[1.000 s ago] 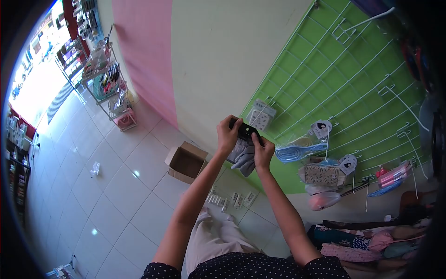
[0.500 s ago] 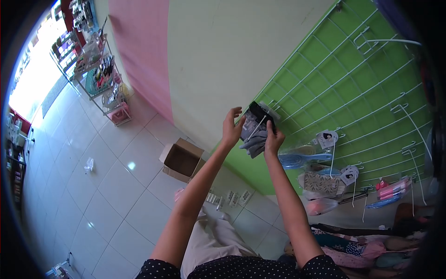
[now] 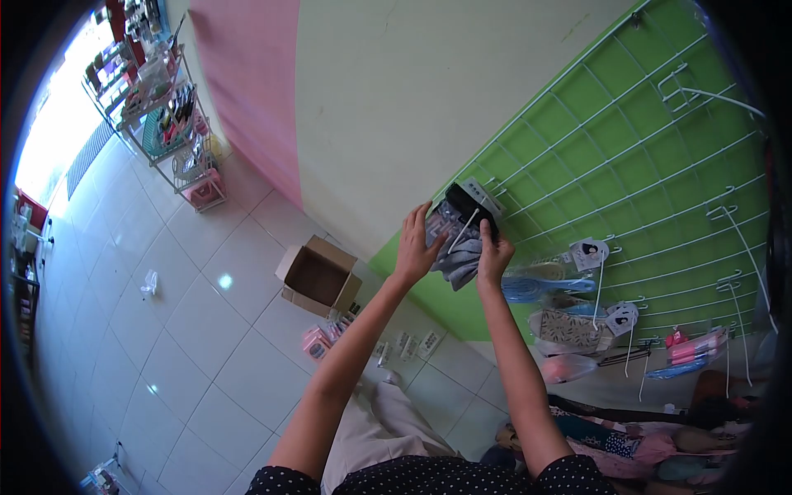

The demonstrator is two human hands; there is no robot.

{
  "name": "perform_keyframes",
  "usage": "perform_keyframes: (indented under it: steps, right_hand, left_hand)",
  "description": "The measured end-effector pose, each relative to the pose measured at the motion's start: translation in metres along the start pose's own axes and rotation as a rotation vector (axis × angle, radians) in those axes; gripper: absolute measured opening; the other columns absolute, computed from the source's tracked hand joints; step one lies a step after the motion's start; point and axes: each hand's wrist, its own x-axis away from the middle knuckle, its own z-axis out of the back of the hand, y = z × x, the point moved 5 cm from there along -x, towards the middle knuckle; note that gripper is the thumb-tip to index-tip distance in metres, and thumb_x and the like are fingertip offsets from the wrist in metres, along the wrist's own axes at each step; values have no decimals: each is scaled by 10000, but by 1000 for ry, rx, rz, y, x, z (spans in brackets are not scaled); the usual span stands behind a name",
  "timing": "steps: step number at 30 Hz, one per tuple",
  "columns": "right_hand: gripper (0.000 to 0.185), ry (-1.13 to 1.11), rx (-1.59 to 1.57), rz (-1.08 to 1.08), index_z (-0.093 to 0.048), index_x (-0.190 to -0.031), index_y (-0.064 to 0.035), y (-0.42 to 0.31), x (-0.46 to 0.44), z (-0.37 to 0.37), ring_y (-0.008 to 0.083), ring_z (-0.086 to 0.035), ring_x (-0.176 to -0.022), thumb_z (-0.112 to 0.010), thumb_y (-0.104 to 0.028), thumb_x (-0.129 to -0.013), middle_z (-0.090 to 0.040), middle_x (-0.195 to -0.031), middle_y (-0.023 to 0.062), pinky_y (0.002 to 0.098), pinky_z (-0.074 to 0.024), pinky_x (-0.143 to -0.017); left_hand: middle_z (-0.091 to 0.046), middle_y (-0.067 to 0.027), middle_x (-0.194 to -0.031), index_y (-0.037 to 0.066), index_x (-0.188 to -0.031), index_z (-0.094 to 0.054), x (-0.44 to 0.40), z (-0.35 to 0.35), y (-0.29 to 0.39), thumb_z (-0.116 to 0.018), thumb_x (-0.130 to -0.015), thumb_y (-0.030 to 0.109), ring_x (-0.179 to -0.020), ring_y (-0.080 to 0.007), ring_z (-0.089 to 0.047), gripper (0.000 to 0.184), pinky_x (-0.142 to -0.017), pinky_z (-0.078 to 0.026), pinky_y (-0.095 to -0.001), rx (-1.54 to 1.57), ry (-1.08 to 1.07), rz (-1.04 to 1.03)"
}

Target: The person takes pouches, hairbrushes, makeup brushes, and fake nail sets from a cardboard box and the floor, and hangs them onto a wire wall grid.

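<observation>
A bunch of grey cloth-like items with black tops hangs on a white hook by the left edge of the wire grid. My right hand grips its right side, thumb pressed on the black part. My left hand is at the left side with fingers stretched up and thumb apart, close against clear packaging; whether it touches is hard to tell. A white hook prong crosses in front of the bunch, and a pale grey package shows behind it. What exactly the grey items are cannot be made out.
The white wire grid covers a green wall. Hairbrushes and a leaf-patterned item hang lower right. On the tiled floor stand an open cardboard box and pink packages. A stocked shelf rack stands upper left; clothes lie lower right.
The view has shifted slightly, and the hands and bunch appear a little lower and to the right. My left hand is nearer the bunch's front. Pink packages by the box now show more fully.
</observation>
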Motion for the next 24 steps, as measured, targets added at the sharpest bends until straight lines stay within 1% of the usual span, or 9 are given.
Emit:
perform_keyframes:
  steps: [2, 4, 8, 11, 14, 18, 20, 22, 24]
  right_hand:
    - [324, -10, -6, -29, -553, -640, 24, 1, 2, 1, 58, -365, -563, -594, -271, -769, -458, -591, -41, 225, -324, -505]
    - [313, -49, -8, -50, -593, -752, 62, 5, 1, 0, 74, -416, -570, -591, -251, -771, -545, -622, 9, 229, -361, -533]
    - [315, -52, -15, -85, -595, -760, 64, 7, 2, -1, 74, -431, -583, -596, -251, -766, -556, -633, 16, 224, -369, -554]
    - [298, -48, -19, -87, -595, -784, 64, 9, 5, 3, 87, -489, -646, -610, -232, -754, -582, -698, 42, 227, -392, -618]
    - [273, 16, -33, 4, -587, -854, 52, 10, 21, 16, 115, -534, -738, -616, -197, -747, -596, -794, 73, 243, -406, -694]
    - [254, 39, -110, -198, -561, -903, 37, 32, 67, 38, 127, -540, -753, -600, -165, -755, -584, -812, 78, 247, -412, -703]
    - [243, 24, -149, -291, -556, -896, 30, 40, 88, 45, 122, -534, -732, -592, -170, -762, -577, -790, 70, 241, -413, -689]
    - [219, 0, -263, -633, -553, -846, 16, 52, 118, 48, 113, -518, -701, -580, -189, -771, -557, -742, 53, 224, -409, -669]
    - [228, -96, -223, -663, -547, -839, 3, 71, 151, 54, 103, -502, -722, -590, -206, -759, -549, -764, 52, 228, -404, -671]
  left_hand:
    - [-414, -160, -1115, 36, -1174, -342, -10, 1, 5, -597, -699, 166, -1067, -311, -367, 554, -909, -294, -360, 5, -22, -5]
    - [-412, -153, -1129, 43, -1177, -347, -14, 1, 8, -592, -703, 160, -1075, -303, -368, 546, -915, -289, -357, 11, -45, -17]
    - [-413, -155, -1120, 28, -1165, -349, -10, 0, 4, -595, -702, 176, -1059, -312, -371, 545, -900, -298, -362, 33, -41, -21]
    - [-410, -157, -1125, 34, -1185, -334, 5, -1, -5, -587, -711, 175, -1060, -313, -370, 555, -900, -298, -362, 30, -53, -6]
    - [-411, -161, -1126, 38, -1203, -319, 24, 0, -13, -572, -728, 182, -1059, -315, -370, 558, -902, -296, -364, 9, -77, 40]
    - [-418, -179, -1123, 38, -1205, -317, 61, -6, -20, -541, -760, 253, -1038, -309, -400, 542, -893, -308, -367, 51, -147, 144]
    - [-441, -191, -1105, 26, -1199, -318, 92, -20, -14, -520, -773, 319, -1014, -309, -439, 556, -865, -336, -357, 257, -360, 349]
    - [-462, -198, -1082, 22, -1186, -325, 142, -47, -14, -499, -786, 345, -991, -295, -467, 542, -837, -359, -340, 516, -595, 478]
    - [-480, -200, -1048, 22, -1163, -340, 188, -52, -4, -495, -792, 334, -978, -273, -477, 510, -830, -363, -321, 480, -465, 610]
